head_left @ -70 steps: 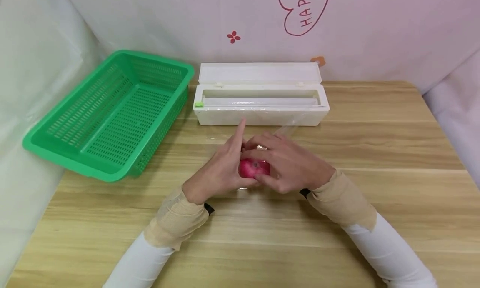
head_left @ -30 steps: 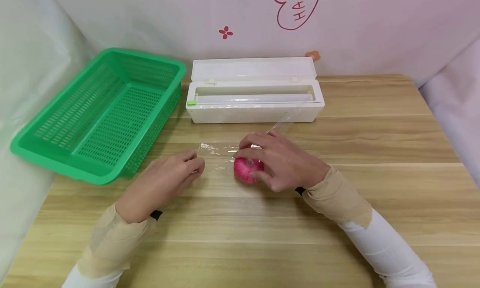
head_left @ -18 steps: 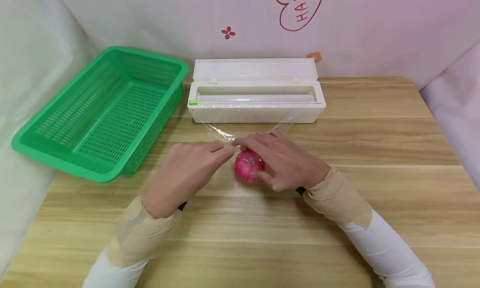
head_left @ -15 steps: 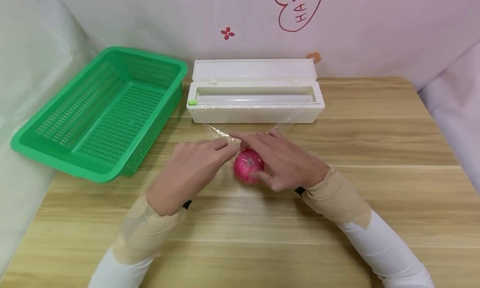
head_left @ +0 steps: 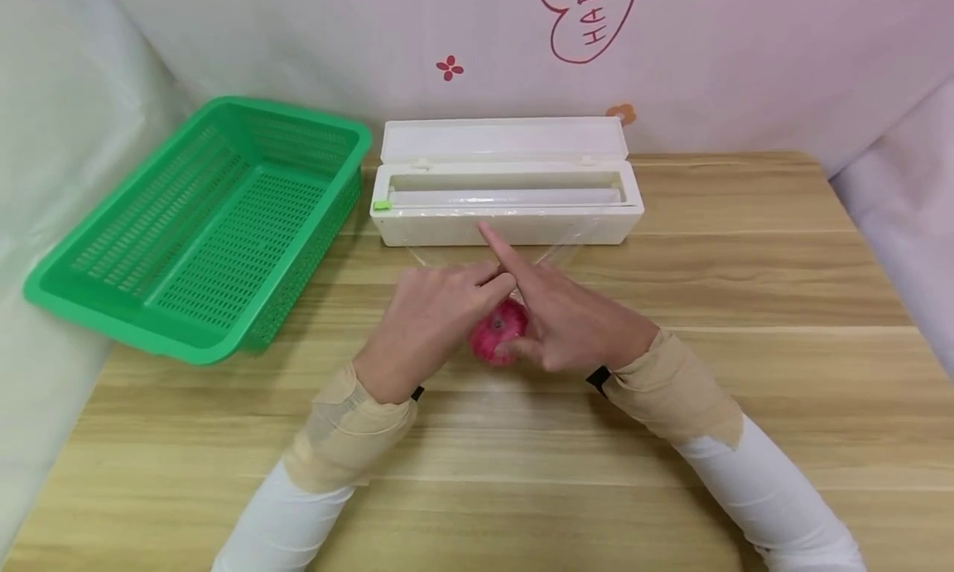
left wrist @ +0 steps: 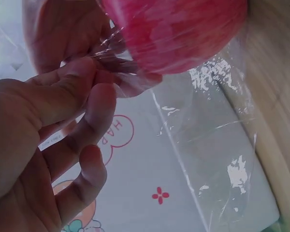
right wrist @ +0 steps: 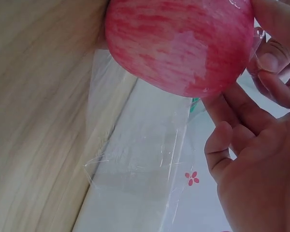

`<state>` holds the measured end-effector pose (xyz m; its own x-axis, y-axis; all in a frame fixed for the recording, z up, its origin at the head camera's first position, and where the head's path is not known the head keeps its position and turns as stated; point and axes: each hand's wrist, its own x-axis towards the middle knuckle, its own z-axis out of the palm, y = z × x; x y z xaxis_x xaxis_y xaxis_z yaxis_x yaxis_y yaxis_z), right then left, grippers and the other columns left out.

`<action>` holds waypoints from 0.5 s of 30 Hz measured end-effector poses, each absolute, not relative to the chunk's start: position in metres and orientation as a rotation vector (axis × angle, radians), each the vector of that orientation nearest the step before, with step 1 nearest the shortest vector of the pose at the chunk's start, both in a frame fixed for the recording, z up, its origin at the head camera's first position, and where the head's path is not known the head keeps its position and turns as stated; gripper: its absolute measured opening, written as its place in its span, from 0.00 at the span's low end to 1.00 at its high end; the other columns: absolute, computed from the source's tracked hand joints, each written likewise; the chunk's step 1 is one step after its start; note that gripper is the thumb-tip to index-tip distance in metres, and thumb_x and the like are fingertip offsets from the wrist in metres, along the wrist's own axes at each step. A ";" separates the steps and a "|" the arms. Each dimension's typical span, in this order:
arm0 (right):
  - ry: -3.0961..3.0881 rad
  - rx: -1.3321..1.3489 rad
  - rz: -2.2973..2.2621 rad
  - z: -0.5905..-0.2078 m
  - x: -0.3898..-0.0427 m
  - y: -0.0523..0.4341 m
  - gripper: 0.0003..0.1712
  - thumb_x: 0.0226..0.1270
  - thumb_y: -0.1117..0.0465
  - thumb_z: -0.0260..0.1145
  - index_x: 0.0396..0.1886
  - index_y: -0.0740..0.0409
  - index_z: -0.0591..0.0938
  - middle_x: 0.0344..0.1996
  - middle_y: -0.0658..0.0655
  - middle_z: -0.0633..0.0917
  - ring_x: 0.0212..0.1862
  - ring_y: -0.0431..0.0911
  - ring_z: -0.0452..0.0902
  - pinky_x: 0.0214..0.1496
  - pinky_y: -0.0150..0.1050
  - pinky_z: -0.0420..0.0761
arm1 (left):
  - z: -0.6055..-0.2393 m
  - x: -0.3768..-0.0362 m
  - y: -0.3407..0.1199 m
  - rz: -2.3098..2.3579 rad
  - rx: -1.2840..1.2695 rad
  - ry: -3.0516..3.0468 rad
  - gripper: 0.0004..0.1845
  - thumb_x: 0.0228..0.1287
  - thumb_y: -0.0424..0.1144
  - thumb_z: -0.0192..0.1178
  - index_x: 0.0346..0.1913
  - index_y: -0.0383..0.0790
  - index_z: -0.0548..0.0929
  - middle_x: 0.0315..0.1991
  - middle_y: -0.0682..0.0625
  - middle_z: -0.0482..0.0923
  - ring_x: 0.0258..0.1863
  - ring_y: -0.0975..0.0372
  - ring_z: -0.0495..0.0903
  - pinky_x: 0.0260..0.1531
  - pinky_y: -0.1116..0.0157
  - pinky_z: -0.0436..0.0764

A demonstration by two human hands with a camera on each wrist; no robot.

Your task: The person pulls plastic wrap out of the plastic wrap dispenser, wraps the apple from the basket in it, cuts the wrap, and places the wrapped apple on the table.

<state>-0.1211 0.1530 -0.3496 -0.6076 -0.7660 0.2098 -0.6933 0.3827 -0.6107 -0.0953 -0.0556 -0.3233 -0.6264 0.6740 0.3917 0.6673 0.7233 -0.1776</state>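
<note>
A green basket [head_left: 201, 224] is set at the table's [head_left: 745, 290] left, tilted over the edge. At centre, film [left wrist: 203, 159] is pinched between thumb and curled fingers of the left hand [head_left: 428, 311], evidently to draw it taut over the red apple [head_left: 501, 330], resting on the table. The apple is steadied by the right hand [head_left: 570, 319], fingers curved round it, forefinger extended. Behind stands the open white dispenser [head_left: 507, 191]. The film's creases are shown only in the wrist views; the layout only overhead.

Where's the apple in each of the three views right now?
Head: apple at centre, between both hands.
Left wrist: apple at top, film-covered.
Right wrist: apple at top centre.
Shared landmark: white film dispenser beyond it.
</note>
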 end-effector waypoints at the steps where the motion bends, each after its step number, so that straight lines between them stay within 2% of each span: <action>1: 2.504 -1.316 -1.047 -0.350 -0.121 0.153 0.76 0.62 0.57 0.81 0.87 0.52 0.30 0.42 0.51 0.82 0.28 0.38 0.74 0.41 0.34 0.79 | -0.325 -0.096 -0.055 0.017 -1.032 -2.488 0.13 0.68 0.25 0.64 0.41 0.50 0.82 0.31 0.58 0.81 0.17 0.65 0.60 0.14 0.70 0.57; 5: 2.483 -1.267 -1.054 -0.350 -0.121 0.153 0.78 0.60 0.60 0.82 0.87 0.50 0.29 0.38 0.52 0.80 0.22 0.37 0.69 0.35 0.34 0.78 | -0.331 -0.099 -0.054 -0.011 -1.075 -2.470 0.12 0.69 0.25 0.65 0.43 0.48 0.82 0.35 0.57 0.82 0.18 0.66 0.62 0.14 0.71 0.59; 8: 2.477 -1.264 -1.057 -0.349 -0.121 0.153 0.79 0.59 0.60 0.83 0.87 0.50 0.28 0.39 0.51 0.80 0.24 0.38 0.70 0.37 0.34 0.78 | -0.336 -0.102 -0.055 -0.036 -1.103 -2.465 0.12 0.68 0.24 0.65 0.44 0.47 0.83 0.37 0.56 0.83 0.19 0.66 0.62 0.15 0.71 0.59; 11: 2.465 -1.290 -1.071 -0.349 -0.122 0.153 0.79 0.59 0.60 0.82 0.87 0.52 0.29 0.46 0.52 0.81 0.32 0.41 0.74 0.42 0.35 0.79 | -0.341 -0.105 -0.055 -0.080 -1.116 -2.474 0.12 0.68 0.25 0.66 0.46 0.47 0.84 0.39 0.55 0.84 0.21 0.66 0.67 0.15 0.71 0.64; 13: 2.474 -1.308 -1.068 -0.348 -0.122 0.153 0.78 0.60 0.59 0.82 0.87 0.53 0.29 0.57 0.54 0.79 0.43 0.43 0.77 0.52 0.37 0.81 | -0.345 -0.107 -0.054 -0.112 -1.122 -2.491 0.12 0.68 0.27 0.67 0.47 0.46 0.85 0.41 0.54 0.85 0.23 0.66 0.71 0.15 0.70 0.68; 15: 2.497 -1.324 -1.050 -0.348 -0.121 0.153 0.77 0.60 0.57 0.82 0.87 0.54 0.31 0.64 0.56 0.75 0.53 0.44 0.76 0.59 0.40 0.80 | -0.348 -0.108 -0.053 -0.146 -1.127 -2.515 0.11 0.69 0.28 0.68 0.49 0.45 0.86 0.42 0.52 0.85 0.25 0.65 0.74 0.16 0.70 0.72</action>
<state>-0.1211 0.1532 -0.3478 -0.6078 -0.7685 0.1999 -0.6805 0.3744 -0.6298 -0.1079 -0.0534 -0.3476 -0.6064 0.6977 0.3814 0.7373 0.6730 -0.0589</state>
